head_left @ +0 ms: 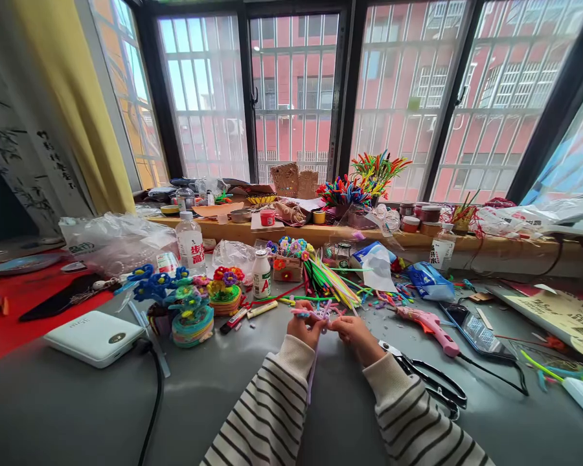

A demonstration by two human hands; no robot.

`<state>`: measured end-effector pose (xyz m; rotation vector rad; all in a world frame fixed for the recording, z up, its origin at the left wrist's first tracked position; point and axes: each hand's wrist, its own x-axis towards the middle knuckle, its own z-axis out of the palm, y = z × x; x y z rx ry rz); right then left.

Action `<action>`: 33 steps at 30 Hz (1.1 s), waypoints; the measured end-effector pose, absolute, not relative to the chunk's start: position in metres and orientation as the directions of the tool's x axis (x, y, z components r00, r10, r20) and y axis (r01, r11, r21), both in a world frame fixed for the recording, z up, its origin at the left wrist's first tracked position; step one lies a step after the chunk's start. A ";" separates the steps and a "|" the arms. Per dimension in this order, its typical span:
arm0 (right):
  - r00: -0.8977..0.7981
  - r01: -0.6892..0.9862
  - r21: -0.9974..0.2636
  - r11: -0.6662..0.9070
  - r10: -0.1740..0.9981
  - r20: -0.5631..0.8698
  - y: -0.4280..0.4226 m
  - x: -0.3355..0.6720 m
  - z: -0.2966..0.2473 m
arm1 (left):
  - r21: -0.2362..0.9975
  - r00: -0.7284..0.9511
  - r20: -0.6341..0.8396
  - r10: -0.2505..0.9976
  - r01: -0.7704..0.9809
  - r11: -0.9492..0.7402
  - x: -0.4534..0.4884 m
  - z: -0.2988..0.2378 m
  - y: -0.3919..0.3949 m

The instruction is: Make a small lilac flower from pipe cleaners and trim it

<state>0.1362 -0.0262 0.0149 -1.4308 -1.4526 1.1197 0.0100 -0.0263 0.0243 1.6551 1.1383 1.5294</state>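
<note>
My left hand point(302, 328) and my right hand point(354, 333) meet over the grey table point(223, 401), both in striped sleeves. Their fingers pinch a small pink and lilac pipe-cleaner piece point(320, 314) held between them. A lilac stem hangs down from it between my wrists. Just beyond my hands lies a fanned bundle of coloured pipe cleaners point(330, 278). Black scissors point(432, 382) lie right of my right wrist.
A pink glue gun point(430, 327) and a phone point(476, 331) lie to the right. Finished pipe-cleaner flowers point(189, 304), a white glue bottle point(261, 275) and a white power bank point(94, 336) with its cable sit to the left. The window ledge point(320, 233) is crowded with jars and craft supplies.
</note>
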 end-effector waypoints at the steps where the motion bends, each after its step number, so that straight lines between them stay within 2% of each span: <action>1: -0.075 0.267 -0.960 -0.080 0.992 -0.104 -0.026 0.137 0.014 | 0.872 -0.030 0.462 0.886 0.196 -0.448 0.010 0.024 -0.027; 3: -0.130 0.209 -0.966 -0.149 0.975 -0.179 -0.026 0.140 0.015 | 0.874 -0.016 0.462 0.886 0.175 -0.453 0.011 0.023 -0.027; 5: -0.173 0.150 -0.974 -0.167 0.966 -0.192 -0.029 0.142 0.019 | 0.889 0.008 0.450 0.893 0.086 -0.449 0.010 0.024 -0.026; 9: -0.211 0.019 -0.995 -0.096 0.973 -0.098 -0.035 0.147 0.031 | 0.911 0.020 0.361 0.932 -0.220 -0.348 0.009 0.026 -0.023; 12: -0.204 -0.045 -0.998 -0.034 0.979 -0.024 -0.038 0.148 0.036 | 0.902 0.036 0.297 0.954 -0.338 -0.268 0.009 0.028 -0.022; 17: -0.187 -0.082 -0.997 -0.007 0.982 0.008 -0.035 0.145 0.030 | 0.897 0.017 0.285 0.958 -0.356 -0.261 0.009 0.027 -0.023; 24: -0.194 -0.109 -0.987 -0.114 0.977 -0.091 -0.031 0.139 0.018 | 0.905 -0.031 0.253 0.967 -0.346 -0.248 0.006 0.019 -0.016; 30: -0.154 -0.169 -0.982 -0.082 0.986 -0.056 -0.032 0.140 0.020 | 0.901 -0.034 0.219 0.975 -0.376 -0.215 0.008 0.018 -0.014; 33: -0.188 -0.202 -0.974 -0.099 0.980 -0.060 -0.033 0.139 0.020 | 0.899 -0.029 0.207 0.978 -0.388 -0.202 0.009 0.019 -0.015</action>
